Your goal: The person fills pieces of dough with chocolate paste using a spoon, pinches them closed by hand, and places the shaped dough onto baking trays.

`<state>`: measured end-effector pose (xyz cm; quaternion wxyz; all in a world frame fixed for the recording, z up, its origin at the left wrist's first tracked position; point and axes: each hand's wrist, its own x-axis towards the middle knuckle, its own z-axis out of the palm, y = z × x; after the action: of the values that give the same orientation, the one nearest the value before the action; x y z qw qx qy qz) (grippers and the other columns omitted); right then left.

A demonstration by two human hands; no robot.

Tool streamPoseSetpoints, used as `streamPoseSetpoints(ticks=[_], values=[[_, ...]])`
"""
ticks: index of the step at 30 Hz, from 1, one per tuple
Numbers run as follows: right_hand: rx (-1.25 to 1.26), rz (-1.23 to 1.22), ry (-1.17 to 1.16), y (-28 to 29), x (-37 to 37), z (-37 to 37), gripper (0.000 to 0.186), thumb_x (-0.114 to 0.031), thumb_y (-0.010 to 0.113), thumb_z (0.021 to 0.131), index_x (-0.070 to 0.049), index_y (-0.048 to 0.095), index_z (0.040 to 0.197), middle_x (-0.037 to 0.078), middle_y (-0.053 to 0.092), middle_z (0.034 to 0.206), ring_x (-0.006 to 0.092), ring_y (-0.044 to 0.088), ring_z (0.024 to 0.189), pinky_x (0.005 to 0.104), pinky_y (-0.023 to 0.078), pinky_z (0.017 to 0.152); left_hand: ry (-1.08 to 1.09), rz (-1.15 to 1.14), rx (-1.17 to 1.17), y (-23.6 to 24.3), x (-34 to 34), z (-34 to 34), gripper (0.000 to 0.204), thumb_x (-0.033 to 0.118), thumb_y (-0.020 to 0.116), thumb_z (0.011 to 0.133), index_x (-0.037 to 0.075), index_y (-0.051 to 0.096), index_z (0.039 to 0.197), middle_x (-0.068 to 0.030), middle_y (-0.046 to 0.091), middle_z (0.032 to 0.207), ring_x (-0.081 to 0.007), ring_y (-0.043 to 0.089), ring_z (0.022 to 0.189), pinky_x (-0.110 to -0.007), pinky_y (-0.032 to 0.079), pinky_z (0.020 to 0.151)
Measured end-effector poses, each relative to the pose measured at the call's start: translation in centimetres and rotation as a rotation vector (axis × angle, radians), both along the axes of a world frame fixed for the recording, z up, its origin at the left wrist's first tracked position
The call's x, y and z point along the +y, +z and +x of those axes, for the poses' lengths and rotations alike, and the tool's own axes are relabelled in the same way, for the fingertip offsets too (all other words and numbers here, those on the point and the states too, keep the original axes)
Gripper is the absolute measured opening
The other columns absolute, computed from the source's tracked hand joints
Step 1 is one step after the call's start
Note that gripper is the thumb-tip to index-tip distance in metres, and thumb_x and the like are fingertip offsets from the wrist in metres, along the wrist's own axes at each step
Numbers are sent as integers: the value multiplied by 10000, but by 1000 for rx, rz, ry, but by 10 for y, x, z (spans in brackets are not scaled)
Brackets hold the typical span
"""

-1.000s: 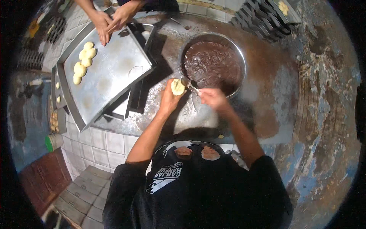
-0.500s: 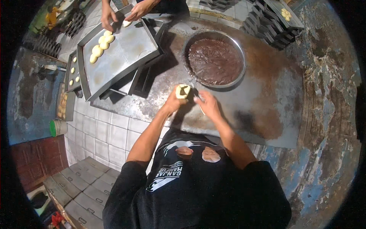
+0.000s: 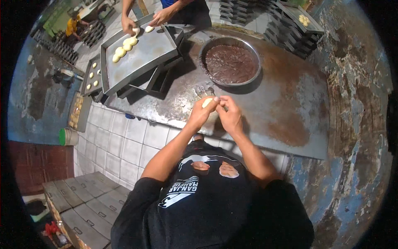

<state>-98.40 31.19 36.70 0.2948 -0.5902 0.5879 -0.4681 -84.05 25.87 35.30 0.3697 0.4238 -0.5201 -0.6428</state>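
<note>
Over the near edge of the metal worktable, my left hand [image 3: 200, 113] is closed round a small piece of pale dough [image 3: 207, 102], mostly covered by the fingers. My right hand [image 3: 230, 115] meets it at the thumb, fingers bent and pinched together by the dough's edge. What the right fingers hold is hidden, and the thin tool seen there earlier cannot be made out. Just beyond my hands stands a round metal basin [image 3: 258, 62] of thick dark brown filling [image 3: 230, 63].
At the far left, another person's hands [image 3: 129, 25] handle dough over a metal tray [image 3: 145, 54] with several dough balls [image 3: 124, 50], on stacked trays. More stacked tins [image 3: 286, 31] stand at the far right. Lidded metal boxes [image 3: 85, 199] are at the lower left.
My hands have come together; the opened, hollow dough in my left hand is now mostly covered. The thin tool no longer shows. The other person has lifted a dough piece over the tray.
</note>
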Motion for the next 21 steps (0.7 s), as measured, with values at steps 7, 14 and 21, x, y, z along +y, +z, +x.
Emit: streamPoseSetpoints(ticks=[7, 14, 21], values=[[-878, 405, 258, -16, -7, -2, 205, -99, 709, 946, 11, 678, 1116, 60, 702, 955, 143, 653, 887, 311, 534, 826, -40, -427, -493, 38, 34, 36, 683, 339, 714, 950, 43, 427, 1495, -172, 708, 1118, -261, 688, 1002, -358, 542, 899], [-412, -26, 455, 50, -19, 75, 248, -78, 731, 877, 4, 707, 1110, 118, 731, 996, 271, 711, 975, 376, 561, 899, -20, -122, -275, 55, 26, 109, 633, 325, 642, 1001, 74, 443, 1547, -80, 703, 1111, -182, 650, 992, -328, 510, 910], [-58, -296, 217, 17, -45, 162, 520, -310, 791, 901, 9, 596, 1262, 161, 644, 1241, 269, 630, 1146, 387, 502, 992, 252, 64, 355, 41, -4, 140, 719, 613, 385, 1057, 79, 474, 1530, -112, 332, 1622, -215, 435, 1404, -390, 353, 1145]])
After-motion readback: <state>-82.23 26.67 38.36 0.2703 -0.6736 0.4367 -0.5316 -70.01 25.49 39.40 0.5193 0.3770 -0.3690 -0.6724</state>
